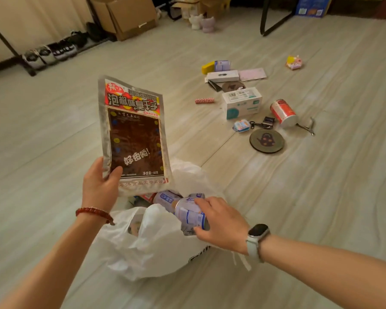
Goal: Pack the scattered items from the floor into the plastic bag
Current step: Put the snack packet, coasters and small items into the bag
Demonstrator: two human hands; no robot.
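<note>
A white plastic bag (156, 246) lies open on the floor in front of me. My left hand (99, 186) holds a silver and red snack packet (133, 134) upright by its lower left corner, just above the bag's mouth. My right hand (221, 221) grips a pale blue and white can (189, 214) lying on its side in the bag's opening, beside a second similar can (165, 198). Scattered on the floor to the right are a white and teal box (242, 102), a red can (283, 112), a round dark coaster (266, 140) and several smaller items.
Further back lie a yellow box (208, 67), a flat white box (222, 76), a pink card (252, 74) and a pink and yellow packet (294, 62). Shoes (54, 51) line a rack at the left. Cardboard boxes (125, 16) and a black chair leg (276, 23) stand at the back.
</note>
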